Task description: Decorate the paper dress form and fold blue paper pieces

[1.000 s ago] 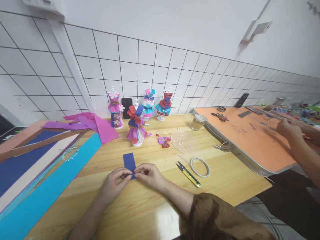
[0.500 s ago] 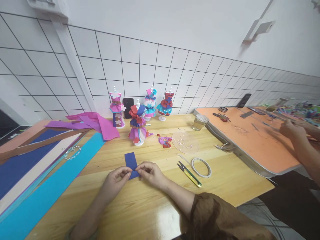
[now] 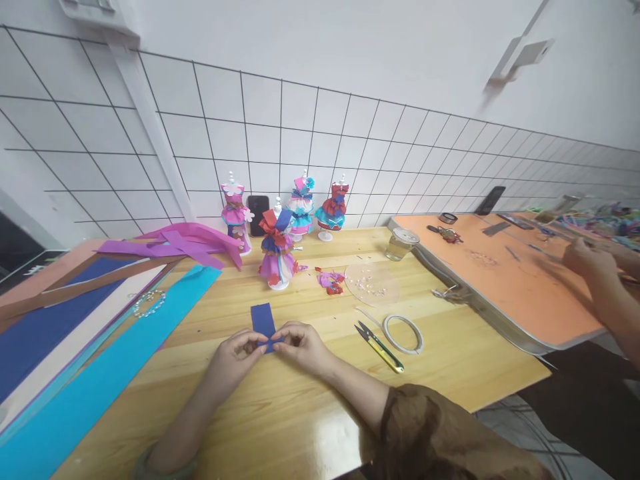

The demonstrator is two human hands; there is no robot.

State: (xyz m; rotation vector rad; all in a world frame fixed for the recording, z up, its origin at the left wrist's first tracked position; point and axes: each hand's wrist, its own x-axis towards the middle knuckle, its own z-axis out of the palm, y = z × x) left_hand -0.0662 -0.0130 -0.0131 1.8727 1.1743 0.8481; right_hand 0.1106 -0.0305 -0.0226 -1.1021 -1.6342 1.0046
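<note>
Low over the wooden table, a small dark blue strip of crepe-like paper (image 3: pixel 262 319) is pinched between both hands. My left hand (image 3: pixel 235 357) grips it at its left edge with thumb and forefinger. My right hand (image 3: pixel 301 347) pinches the opposite edge, its fingertips close to the left ones. The strip's far end sticks up beyond the fingers, and its near part looks folded and bunched between them. To the right lie yellow-handled thread snips (image 3: pixel 380 348) and a roll of white tape (image 3: pixel 403 334). Several small mannequins in ruffled paper dresses, one (image 3: pixel 277 257) foremost, stand beyond.
Coloured paper strips (image 3: pixel 115 360) cover the table's left side, with a beaded bracelet (image 3: pixel 149 303) on top. Paper scraps (image 3: pixel 331 281), a clear disc with beads (image 3: pixel 373 285) and a lidded jar (image 3: pixel 401 245) lie ahead. Another person's hands (image 3: pixel 590 260) work at the orange table (image 3: pixel 540 300).
Both hands have stayed in about the same place. The blue paper's near part is now more gathered between the fingertips. The view has shifted slightly.
</note>
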